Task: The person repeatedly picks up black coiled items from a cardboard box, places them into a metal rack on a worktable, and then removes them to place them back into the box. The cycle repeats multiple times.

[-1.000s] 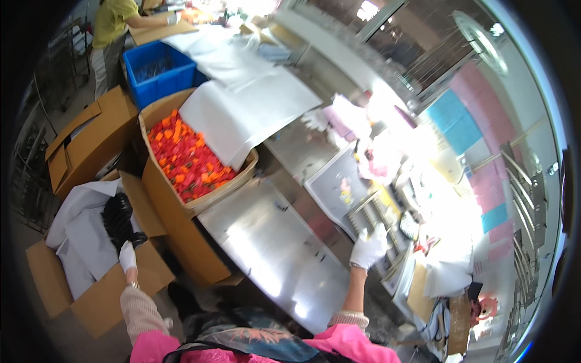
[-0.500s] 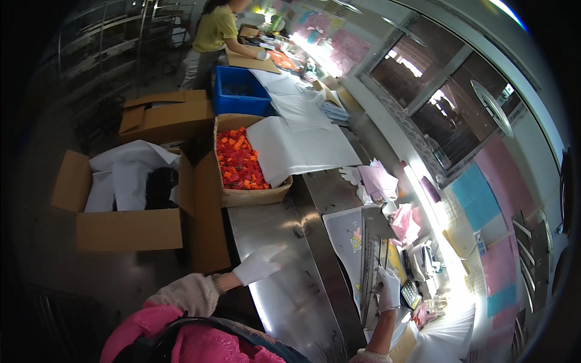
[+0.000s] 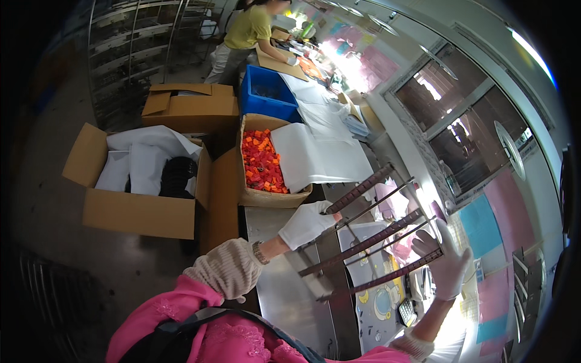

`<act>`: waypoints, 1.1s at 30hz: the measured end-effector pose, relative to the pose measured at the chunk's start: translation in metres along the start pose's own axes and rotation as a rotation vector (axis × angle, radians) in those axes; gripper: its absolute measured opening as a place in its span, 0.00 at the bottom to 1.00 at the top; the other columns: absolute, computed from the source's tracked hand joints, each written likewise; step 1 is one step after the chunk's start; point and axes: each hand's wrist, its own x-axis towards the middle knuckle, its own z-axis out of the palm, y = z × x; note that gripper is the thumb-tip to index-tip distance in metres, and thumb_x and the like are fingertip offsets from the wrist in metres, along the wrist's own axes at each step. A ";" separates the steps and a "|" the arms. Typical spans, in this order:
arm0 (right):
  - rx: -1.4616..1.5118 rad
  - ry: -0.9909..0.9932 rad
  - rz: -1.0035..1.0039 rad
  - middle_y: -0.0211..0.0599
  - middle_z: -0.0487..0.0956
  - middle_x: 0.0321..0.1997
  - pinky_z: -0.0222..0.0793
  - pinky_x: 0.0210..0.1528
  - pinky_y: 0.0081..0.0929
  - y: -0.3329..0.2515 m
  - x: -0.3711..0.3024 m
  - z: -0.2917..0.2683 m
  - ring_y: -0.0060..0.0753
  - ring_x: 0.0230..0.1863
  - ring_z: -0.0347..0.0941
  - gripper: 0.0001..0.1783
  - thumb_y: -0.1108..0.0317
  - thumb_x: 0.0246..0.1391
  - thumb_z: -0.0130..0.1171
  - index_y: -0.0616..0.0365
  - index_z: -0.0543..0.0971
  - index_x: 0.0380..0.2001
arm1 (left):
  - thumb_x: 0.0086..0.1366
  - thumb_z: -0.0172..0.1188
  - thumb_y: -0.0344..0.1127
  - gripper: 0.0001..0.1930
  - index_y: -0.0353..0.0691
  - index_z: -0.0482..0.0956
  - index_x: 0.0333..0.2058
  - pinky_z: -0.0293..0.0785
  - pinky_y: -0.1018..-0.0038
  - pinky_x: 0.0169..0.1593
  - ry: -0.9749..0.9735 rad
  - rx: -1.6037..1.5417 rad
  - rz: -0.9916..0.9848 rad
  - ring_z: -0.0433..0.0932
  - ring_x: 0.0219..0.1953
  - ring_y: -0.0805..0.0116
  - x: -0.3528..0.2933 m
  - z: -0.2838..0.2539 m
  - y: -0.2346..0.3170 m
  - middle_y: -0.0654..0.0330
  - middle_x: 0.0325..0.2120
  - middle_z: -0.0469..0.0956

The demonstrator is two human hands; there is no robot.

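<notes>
A rack-like metal frame (image 3: pixel 369 243) with dark, notched reddish-brown bars and thinner rods between them is held up, tilted, over the worktable. My left hand (image 3: pixel 307 225), in a white glove, grips it at the near end of its farthest bar. On the other side, my white-gloved right hand (image 3: pixel 445 266) has its fingers stretched out and spread, the palm beside the bar ends; whether it bears any weight I cannot tell. Beneath the frame lies a mat with cartoon drawings (image 3: pixel 378 305), partly hidden by the bars.
Beyond my left hand stands a carton of red and orange plastic pieces (image 3: pixel 263 160). An open carton with white sheets and black parts (image 3: pixel 142 209) is at the left. A blue bin (image 3: pixel 269 100) stands farther back. A person in yellow (image 3: pixel 248 30) works at the far end.
The frame has come up off the right side of the table and now hangs tilted before me. My left hand has moved onto it; my right hand has risen and spread its fingers.
</notes>
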 end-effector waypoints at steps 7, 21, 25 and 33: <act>-1.677 0.608 0.106 0.42 0.78 0.44 0.72 0.45 0.31 -0.040 0.012 -0.011 0.36 0.42 0.77 0.32 0.67 0.43 0.68 0.56 0.74 0.55 | 0.57 0.68 0.35 0.10 0.34 0.81 0.30 0.69 0.73 0.25 -0.084 0.405 0.705 0.71 0.17 0.74 0.059 0.053 0.020 0.56 0.17 0.76; -2.201 1.205 0.035 0.50 0.80 0.38 0.72 0.38 0.49 -0.161 0.054 -0.149 0.60 0.40 0.76 0.11 0.63 0.59 0.49 0.53 0.75 0.42 | 0.67 0.49 0.45 0.19 0.40 0.77 0.50 0.72 0.57 0.50 -0.629 0.833 0.177 0.76 0.47 0.49 0.063 0.011 -0.172 0.49 0.45 0.77; -2.499 1.277 0.023 0.47 0.79 0.33 0.73 0.36 0.48 -0.174 0.094 -0.173 0.56 0.37 0.77 0.10 0.65 0.59 0.45 0.51 0.75 0.39 | 0.62 0.53 0.53 0.24 0.46 0.79 0.50 0.63 0.54 0.60 -1.222 1.330 -0.342 0.63 0.62 0.52 -0.018 -0.059 -0.243 0.51 0.57 0.69; -2.581 1.175 0.220 0.43 0.80 0.35 0.74 0.36 0.46 -0.168 0.123 -0.232 0.51 0.38 0.79 0.09 0.65 0.56 0.49 0.48 0.77 0.38 | 0.63 0.53 0.52 0.25 0.53 0.73 0.57 0.47 0.48 0.67 -1.230 1.440 -0.307 0.45 0.71 0.54 -0.052 -0.068 -0.255 0.57 0.67 0.55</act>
